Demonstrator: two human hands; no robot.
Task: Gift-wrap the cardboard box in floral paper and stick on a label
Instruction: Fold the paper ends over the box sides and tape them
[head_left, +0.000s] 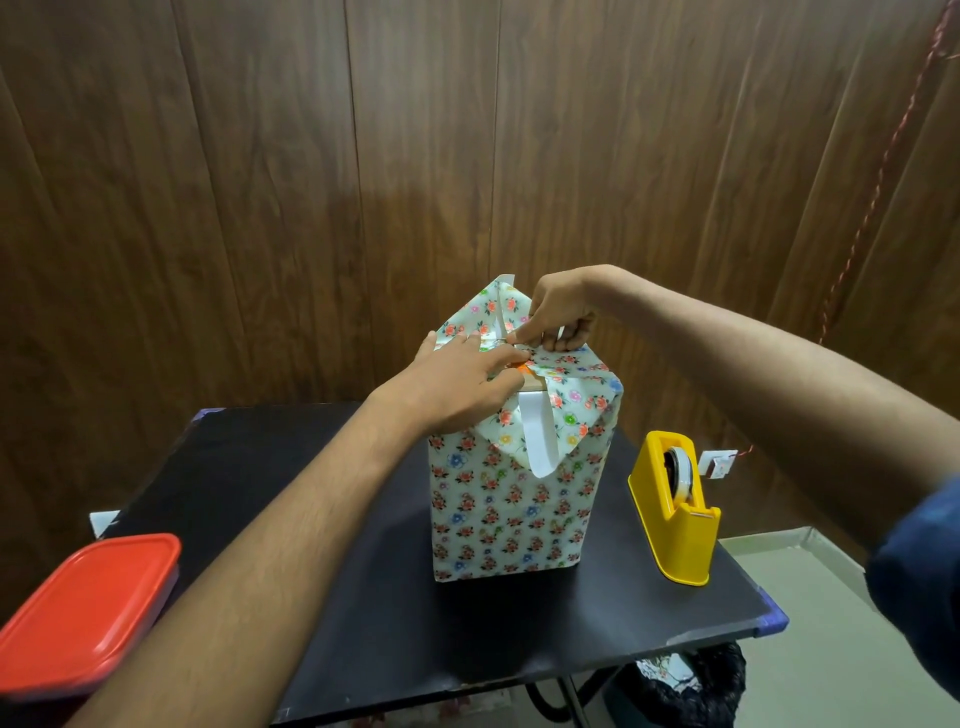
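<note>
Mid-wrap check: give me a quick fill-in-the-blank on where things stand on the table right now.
1. The yellow plastic tape dispenser stands to the ____ of the floral-wrapped cardboard box.
2. The container at the black table's near left corner has a ____ lid.
3. Both the left hand and the right hand work the paper flaps at the box's ____.

Missing: right; red; top

Dark wood-panelled wall (311, 182) behind a black table (363, 597); pale floor (831, 649).

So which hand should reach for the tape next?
The right hand, probably: the yellow tape dispenser stands on its side of the box, while the left hand lies flat, pressing the folded paper flaps.
</note>
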